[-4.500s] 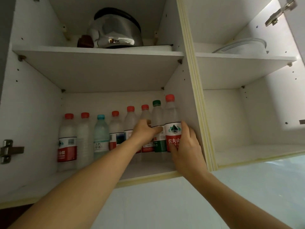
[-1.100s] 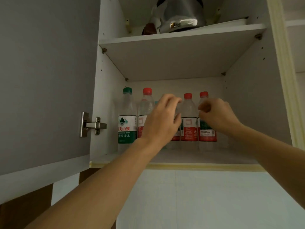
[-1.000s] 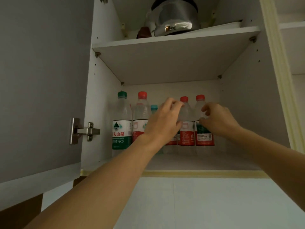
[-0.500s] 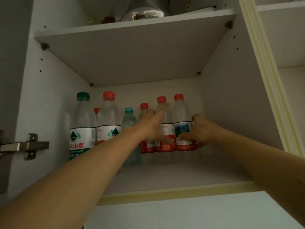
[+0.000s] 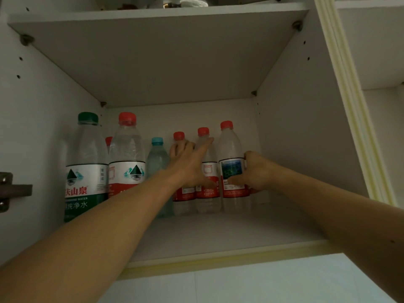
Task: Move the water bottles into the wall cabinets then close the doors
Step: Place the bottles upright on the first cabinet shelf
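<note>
1. Reaching into the open wall cabinet (image 5: 306,132), both hands are up at the bottle row on the lower shelf (image 5: 218,230).
2. Left hand (image 5: 190,167) has straight fingers pressed against two red-capped bottles (image 5: 207,193) at the back, not gripping anything.
3. Right hand (image 5: 254,171) curls around the rightmost bottle (image 5: 231,149), thumb on its label.
4. Over on the left, nearer, a green-capped bottle (image 5: 86,162) stands beside a big red-capped bottle (image 5: 126,158), then a blue-capped bottle (image 5: 157,158).

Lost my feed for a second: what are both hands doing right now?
Left hand: open, fingers spread against two red-capped bottles.
Right hand: gripping the rightmost bottle at its label.
</note>
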Demonstrator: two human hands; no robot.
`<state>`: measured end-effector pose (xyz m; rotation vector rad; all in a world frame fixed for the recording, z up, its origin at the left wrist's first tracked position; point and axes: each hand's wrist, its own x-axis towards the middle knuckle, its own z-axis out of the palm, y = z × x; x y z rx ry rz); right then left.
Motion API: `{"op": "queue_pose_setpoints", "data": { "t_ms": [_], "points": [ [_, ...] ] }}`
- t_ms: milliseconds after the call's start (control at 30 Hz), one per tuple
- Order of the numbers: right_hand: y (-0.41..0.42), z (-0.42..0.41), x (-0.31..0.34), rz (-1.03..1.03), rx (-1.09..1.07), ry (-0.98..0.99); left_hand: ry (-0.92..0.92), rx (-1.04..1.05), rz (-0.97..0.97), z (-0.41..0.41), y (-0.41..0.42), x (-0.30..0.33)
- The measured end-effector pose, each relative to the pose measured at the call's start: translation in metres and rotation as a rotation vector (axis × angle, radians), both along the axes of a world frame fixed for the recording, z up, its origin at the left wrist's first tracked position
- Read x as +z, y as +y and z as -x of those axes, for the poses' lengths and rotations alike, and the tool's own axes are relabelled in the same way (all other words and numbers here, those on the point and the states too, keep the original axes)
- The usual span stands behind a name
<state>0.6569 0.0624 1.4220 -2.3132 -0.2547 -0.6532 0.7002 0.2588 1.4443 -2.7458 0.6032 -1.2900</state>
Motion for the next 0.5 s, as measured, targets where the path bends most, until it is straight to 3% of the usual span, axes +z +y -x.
{"op": "queue_pose_setpoints", "data": {
  "t_ms": [500],
  "points": [
    [0.010, 0.016, 0.016, 0.048, -0.099, 0.168, -0.177, 0.059, -0.039, -0.006, -0.005, -0.018]
  ]
}}
